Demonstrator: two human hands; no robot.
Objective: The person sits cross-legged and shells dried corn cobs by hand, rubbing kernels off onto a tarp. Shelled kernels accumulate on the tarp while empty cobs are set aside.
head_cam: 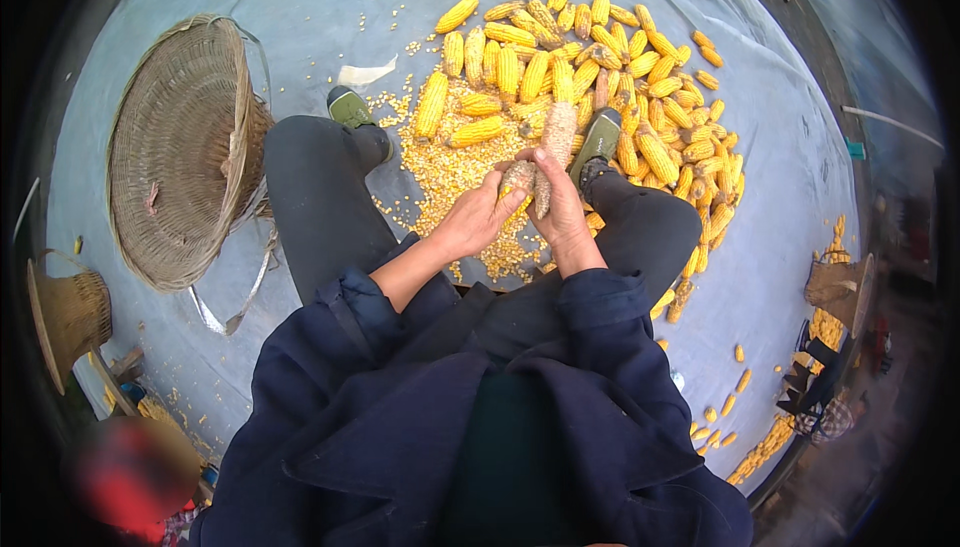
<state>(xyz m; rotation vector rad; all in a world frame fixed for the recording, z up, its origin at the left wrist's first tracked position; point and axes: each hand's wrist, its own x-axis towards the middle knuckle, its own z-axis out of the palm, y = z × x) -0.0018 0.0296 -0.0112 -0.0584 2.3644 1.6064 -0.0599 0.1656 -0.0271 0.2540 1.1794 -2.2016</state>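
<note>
My left hand grips a mostly stripped corn cob that still carries some yellow kernels on its lower side. Close against it, my right hand holds a bare cob. Both hands meet between my knees, above a spread of loose kernels. Just beyond my right fingers is another pale stripped cob; whether the fingers touch it, I cannot tell. Unshelled yellow ears lie past the kernels.
A large wicker basket with straps rests tilted beside my left knee. The heap of corn ears curves around my right leg on a blue-grey tarp. Smaller baskets stand at both sides, and a person in red is behind on the left.
</note>
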